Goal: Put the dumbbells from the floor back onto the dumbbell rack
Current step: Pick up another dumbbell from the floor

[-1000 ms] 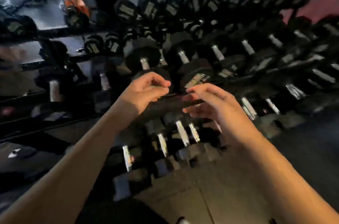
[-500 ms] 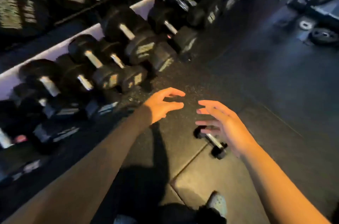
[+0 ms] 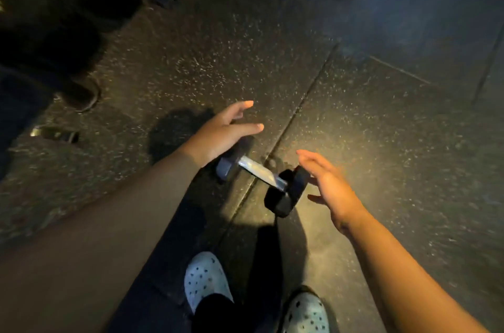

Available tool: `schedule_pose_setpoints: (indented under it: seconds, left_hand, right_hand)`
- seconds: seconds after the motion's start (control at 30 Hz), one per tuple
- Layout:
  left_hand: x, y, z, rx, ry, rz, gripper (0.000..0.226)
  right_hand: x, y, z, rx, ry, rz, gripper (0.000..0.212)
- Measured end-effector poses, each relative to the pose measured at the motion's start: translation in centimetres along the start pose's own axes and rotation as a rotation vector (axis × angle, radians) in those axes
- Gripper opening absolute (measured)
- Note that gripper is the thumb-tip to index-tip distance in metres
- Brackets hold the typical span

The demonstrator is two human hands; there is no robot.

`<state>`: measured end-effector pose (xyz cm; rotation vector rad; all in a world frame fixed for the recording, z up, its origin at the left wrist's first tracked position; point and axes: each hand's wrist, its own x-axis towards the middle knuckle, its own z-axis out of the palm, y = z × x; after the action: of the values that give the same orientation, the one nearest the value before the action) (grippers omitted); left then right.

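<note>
Head view: the dumbbell [image 3: 260, 180] is seen on the floor [image 3: 381, 128] at frame centre, between the spread, empty left hand [image 3: 218, 136] and right hand [image 3: 331, 185]. A fumbled handle could be dropped near the clogs [image 3: 206, 279].

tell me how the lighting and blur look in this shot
Head view: a warm pool of light falls on the floor around the dumbbell; the upper left is nearly black; both open hands, left and right, are slightly motion-blurred; the edges smear.
</note>
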<state>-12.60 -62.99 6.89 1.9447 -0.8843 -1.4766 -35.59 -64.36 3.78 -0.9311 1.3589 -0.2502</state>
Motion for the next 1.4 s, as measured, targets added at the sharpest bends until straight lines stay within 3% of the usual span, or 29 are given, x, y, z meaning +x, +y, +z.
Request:
schedule_pose_setpoints:
  seconds: [0.13,0.23,0.3,0.4,0.5,0.7,0.77,0.87,0.9,0.97,1.07,1.13,1.27,1.4]
  left_hand:
    - [8.0,-8.0,2.0,0.152,0.045,-0.084,0.073]
    - [11.5,-11.7,2.7,0.215,0.064,-0.158,0.079]
    - [12.9,-12.2,3.1,0.229,0.078,-0.173,0.068]
    - [13.4,-11.3,3.2,0.292,0.069,-0.171,0.047]
    - [12.3,-11.1,3.0,0.294,0.064,-0.179,0.053]
    - [6.5,-10.2,2.0,0.170,0.214,-0.144,0.069]
    - [3.0,-7.8,0.8,0.155,0.250,-0.137,0.072]
    - [-3.9,-2.1,-2.1,0.114,0.283,-0.139,0.070]
    - [-6.5,0.0,-3.4,0.096,0.295,-0.128,0.072]
    - [-12.5,4.5,-6.4,0.067,0.342,-0.101,0.077]
    - [-22.7,11.7,-11.9,0.032,0.437,-0.068,0.079]
    - [-29.7,15.7,-16.2,-0.014,0.546,-0.068,0.080]
    - [-43.7,20.8,-25.2,-0.077,0.860,-0.018,0.080]
    - [-57.1,21.8,-34.5,-0.192,1.209,0.061,0.070]
  right_hand:
    - [8.0,8.7,1.2,-0.040,0.135,0.011,0.051]
    - [11.6,11.0,2.7,-0.032,0.257,0.024,0.070]
    - [12.9,10.9,2.7,-0.020,0.316,0.057,0.085]
    - [13.6,10.7,2.7,0.032,0.308,0.107,0.081]
    - [12.8,10.7,3.0,0.045,0.288,0.103,0.077]
    - [8.7,6.8,3.4,0.080,0.269,0.049,0.100]
    - [5.1,3.2,3.4,0.091,0.272,0.081,0.097]
    - [-1.6,-3.3,3.1,0.074,0.233,0.103,0.045]
    - [-3.9,-5.4,3.3,0.066,0.235,0.091,0.038]
    - [-9.3,-10.3,4.2,0.064,0.234,0.073,0.049]
    - [-18.5,-18.6,7.6,-0.047,0.212,-0.018,0.107]
    - [-24.4,-24.7,10.5,-0.099,0.126,-0.089,0.124]
    - [-36.3,-36.7,18.2,-0.237,-0.059,-0.273,0.104]
    - [-46.6,-44.8,29.3,-0.371,-0.255,-0.565,0.085]
